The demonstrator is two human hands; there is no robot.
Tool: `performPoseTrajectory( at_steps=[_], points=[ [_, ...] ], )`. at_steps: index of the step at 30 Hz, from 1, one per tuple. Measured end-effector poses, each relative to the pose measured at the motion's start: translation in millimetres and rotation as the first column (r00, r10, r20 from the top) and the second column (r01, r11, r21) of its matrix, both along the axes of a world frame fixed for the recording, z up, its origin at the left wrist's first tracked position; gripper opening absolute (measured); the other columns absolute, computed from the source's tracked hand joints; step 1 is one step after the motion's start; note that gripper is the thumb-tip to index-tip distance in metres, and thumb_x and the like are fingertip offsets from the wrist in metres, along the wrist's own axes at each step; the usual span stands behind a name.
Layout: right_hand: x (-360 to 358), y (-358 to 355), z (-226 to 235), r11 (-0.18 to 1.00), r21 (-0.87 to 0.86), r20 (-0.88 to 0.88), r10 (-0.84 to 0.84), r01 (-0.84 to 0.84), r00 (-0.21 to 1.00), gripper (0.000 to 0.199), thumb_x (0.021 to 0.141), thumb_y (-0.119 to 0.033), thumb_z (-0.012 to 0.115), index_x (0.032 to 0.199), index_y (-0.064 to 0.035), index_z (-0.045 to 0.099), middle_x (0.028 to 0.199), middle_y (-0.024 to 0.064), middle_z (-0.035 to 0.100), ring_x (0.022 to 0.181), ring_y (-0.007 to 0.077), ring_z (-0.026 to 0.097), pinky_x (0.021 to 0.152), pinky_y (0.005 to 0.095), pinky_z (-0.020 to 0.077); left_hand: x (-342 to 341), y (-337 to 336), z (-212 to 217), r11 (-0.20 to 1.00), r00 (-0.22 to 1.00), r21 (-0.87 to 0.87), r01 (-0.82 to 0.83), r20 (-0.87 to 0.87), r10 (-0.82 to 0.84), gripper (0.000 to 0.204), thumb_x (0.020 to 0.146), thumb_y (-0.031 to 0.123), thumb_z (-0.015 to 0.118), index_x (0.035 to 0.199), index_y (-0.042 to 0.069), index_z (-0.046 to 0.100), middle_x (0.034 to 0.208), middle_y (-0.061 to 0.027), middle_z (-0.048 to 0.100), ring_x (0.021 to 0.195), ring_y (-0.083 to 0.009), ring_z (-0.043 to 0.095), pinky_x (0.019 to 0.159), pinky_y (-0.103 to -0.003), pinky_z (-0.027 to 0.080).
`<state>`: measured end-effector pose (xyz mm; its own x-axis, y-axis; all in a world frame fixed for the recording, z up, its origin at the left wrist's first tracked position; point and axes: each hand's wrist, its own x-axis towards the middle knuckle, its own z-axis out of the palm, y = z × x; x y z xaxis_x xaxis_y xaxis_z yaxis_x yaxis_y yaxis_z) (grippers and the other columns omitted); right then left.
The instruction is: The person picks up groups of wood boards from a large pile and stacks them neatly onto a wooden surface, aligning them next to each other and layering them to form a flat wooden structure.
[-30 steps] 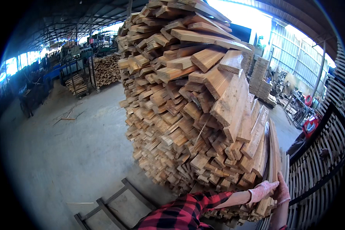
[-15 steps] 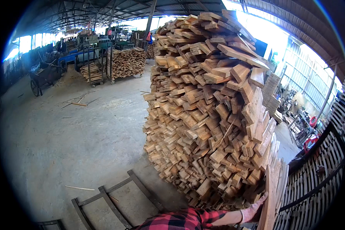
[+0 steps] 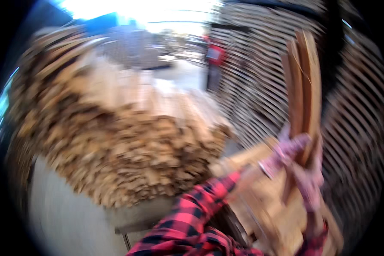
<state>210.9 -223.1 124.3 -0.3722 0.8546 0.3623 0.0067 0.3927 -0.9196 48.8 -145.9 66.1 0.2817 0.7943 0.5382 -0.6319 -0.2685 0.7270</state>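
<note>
The picture is motion-blurred. A few long wooden planks (image 3: 304, 81) stand nearly upright at the right. My left hand (image 3: 284, 152), in a pinkish glove with a red-and-black checked sleeve behind it, is closed around the planks' lower part. Just below it, my right hand (image 3: 309, 187) also grips these planks. More flat boards (image 3: 269, 205) lie under both hands.
A big heap of short wood offcuts (image 3: 115, 141) fills the left and middle. Stacked slats or pallets (image 3: 362, 128) form a wall on the right. A bare concrete floor (image 3: 59, 222) shows at lower left, and bright daylight at the top.
The view has swung sharply right and down, toward the stacked slats. Both hands now hold planks raised upright; earlier they rested low at the foot of the pile.
</note>
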Motion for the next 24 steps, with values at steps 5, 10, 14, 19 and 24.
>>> performPoseTrajectory(
  at_steps=[5, 10, 14, 19, 24],
  points=[
    [95, 48, -106, 0.960, 0.043, -0.208, -0.264, 0.278, 0.942, 0.115, 0.080, -0.015, 0.084, 0.163, -0.0161, 0.004, 0.132, 0.0096, 0.054, 0.122, 0.0225, 0.055, 0.103, 0.0355, 0.0472, 104, 43, -20, 0.948, 0.979, 0.264, 0.177, -0.143, -0.143, 0.095, 0.081, 0.024, 0.087, 0.151, 0.013, 0.024, 0.138, -0.0105, 0.049, 0.126, -0.0227, 0.048, 0.106, -0.037, 0.045],
    [116, 59, -99, 0.739, 0.301, 0.101, -0.653, 0.602, 0.751, 0.122, 0.080, -0.031, 0.086, 0.163, -0.0204, -0.003, 0.157, 0.0222, 0.036, 0.141, 0.0296, 0.043, 0.112, 0.0378, 0.0409, 147, 81, -19, 0.962, 0.913, 0.133, 0.240, -0.368, -0.177, 0.106, 0.083, 0.039, 0.084, 0.158, 0.013, 0.014, 0.144, -0.0099, 0.050, 0.128, -0.0192, 0.048, 0.107, -0.035, 0.044],
    [101, 40, -78, 0.759, 0.003, -0.107, -0.647, 0.651, 0.755, 0.114, 0.081, -0.028, 0.086, 0.163, -0.0170, 0.007, 0.150, 0.0160, 0.047, 0.132, 0.0234, 0.051, 0.109, 0.0347, 0.0444, 151, 92, -8, 0.980, 0.891, 0.055, 0.190, -0.428, -0.149, 0.094, 0.090, 0.044, 0.075, 0.157, 0.014, 0.017, 0.125, -0.0110, 0.058, 0.109, -0.0187, 0.058, 0.093, -0.032, 0.050],
    [99, -12, -79, 0.424, -0.273, 0.268, -0.829, 0.864, 0.491, 0.110, 0.069, -0.027, 0.091, 0.158, -0.0123, 0.029, 0.133, 0.0192, 0.062, 0.107, 0.0276, 0.067, 0.089, 0.0393, 0.0597, 73, 124, -42, 0.692, 0.725, -0.643, 0.328, -0.298, -0.621, 0.065, 0.095, 0.046, 0.067, 0.140, 0.001, 0.050, 0.111, -0.0165, 0.068, 0.090, -0.0225, 0.071, 0.079, -0.038, 0.063],
    [125, -31, -154, 0.200, 0.030, 0.874, -0.481, 0.979, 0.071, 0.100, 0.076, -0.049, 0.081, 0.156, -0.0145, 0.032, 0.129, 0.0296, 0.058, 0.120, 0.0444, 0.057, 0.103, 0.0481, 0.0460, 12, 210, -164, 0.999, 0.370, -0.047, -0.012, -0.928, -0.039, 0.079, 0.085, 0.032, 0.081, 0.144, -0.003, 0.041, 0.116, -0.0195, 0.069, 0.098, -0.0268, 0.071, 0.082, -0.037, 0.059]
  ],
)
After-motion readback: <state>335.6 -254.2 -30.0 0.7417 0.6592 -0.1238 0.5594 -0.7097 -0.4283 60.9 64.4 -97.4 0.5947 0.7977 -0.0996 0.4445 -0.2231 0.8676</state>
